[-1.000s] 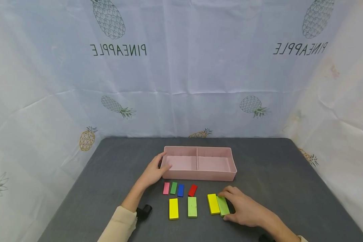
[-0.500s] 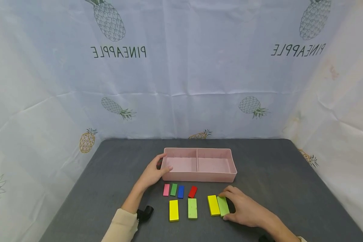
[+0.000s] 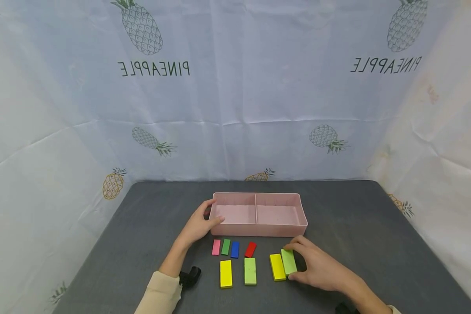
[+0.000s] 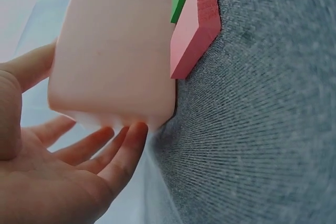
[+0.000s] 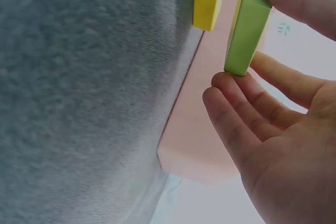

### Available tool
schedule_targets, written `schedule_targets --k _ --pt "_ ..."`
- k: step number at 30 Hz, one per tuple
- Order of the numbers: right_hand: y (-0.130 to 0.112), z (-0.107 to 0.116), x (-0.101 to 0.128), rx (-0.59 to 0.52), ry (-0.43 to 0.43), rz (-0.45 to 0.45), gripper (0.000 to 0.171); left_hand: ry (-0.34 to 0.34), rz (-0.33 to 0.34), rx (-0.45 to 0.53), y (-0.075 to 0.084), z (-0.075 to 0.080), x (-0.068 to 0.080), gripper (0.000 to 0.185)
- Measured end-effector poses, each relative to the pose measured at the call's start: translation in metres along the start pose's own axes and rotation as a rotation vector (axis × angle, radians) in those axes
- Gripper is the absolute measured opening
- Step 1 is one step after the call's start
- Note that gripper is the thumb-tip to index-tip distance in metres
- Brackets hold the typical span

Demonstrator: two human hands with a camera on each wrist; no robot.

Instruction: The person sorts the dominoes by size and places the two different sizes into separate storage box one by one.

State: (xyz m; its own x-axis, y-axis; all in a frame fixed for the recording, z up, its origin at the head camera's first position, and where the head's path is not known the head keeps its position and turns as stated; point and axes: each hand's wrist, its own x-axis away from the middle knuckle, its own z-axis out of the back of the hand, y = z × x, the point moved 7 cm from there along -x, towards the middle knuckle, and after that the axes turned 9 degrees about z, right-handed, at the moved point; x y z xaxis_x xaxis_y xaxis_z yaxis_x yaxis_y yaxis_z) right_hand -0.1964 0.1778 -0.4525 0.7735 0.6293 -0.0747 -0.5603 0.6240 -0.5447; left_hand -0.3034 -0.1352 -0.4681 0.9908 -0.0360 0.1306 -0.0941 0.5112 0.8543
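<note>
A pink two-compartment box [image 3: 282,230] stands on the dark table. My left hand [image 3: 196,224] holds its left end, with the thumb at the near corner and a finger at the far one. In the left wrist view, several fingertips [image 4: 137,129] touch the box wall [image 4: 115,51]. My right hand [image 3: 318,267] pinches a light green block [image 3: 288,262] between thumb and fingers. The right wrist view has this green block [image 5: 247,30] raised off the table. Just left of it lies a yellow block [image 3: 277,267].
Left of these lie another light green block [image 3: 250,271] and another yellow block [image 3: 226,274]. Smaller pink [image 3: 216,247], green [image 3: 225,247], blue [image 3: 235,249] and red blocks [image 3: 250,250] lie before the box. A pineapple-print cloth [image 3: 235,100] hangs behind the table.
My right hand has lifted the light green block slightly, up and away from beside the yellow block. The left hand stays at the box.
</note>
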Motion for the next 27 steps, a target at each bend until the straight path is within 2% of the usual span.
schedule_targets --k 18,27 --pt "-0.007 0.023 -0.006 -0.001 0.108 -0.009 0.060 -0.015 0.011 -0.012 0.005 0.002 -0.002 0.077" --pt "-0.011 0.028 -0.015 -0.030 0.116 0.017 0.062 -0.016 0.001 -0.004 0.002 0.002 -0.001 0.077"
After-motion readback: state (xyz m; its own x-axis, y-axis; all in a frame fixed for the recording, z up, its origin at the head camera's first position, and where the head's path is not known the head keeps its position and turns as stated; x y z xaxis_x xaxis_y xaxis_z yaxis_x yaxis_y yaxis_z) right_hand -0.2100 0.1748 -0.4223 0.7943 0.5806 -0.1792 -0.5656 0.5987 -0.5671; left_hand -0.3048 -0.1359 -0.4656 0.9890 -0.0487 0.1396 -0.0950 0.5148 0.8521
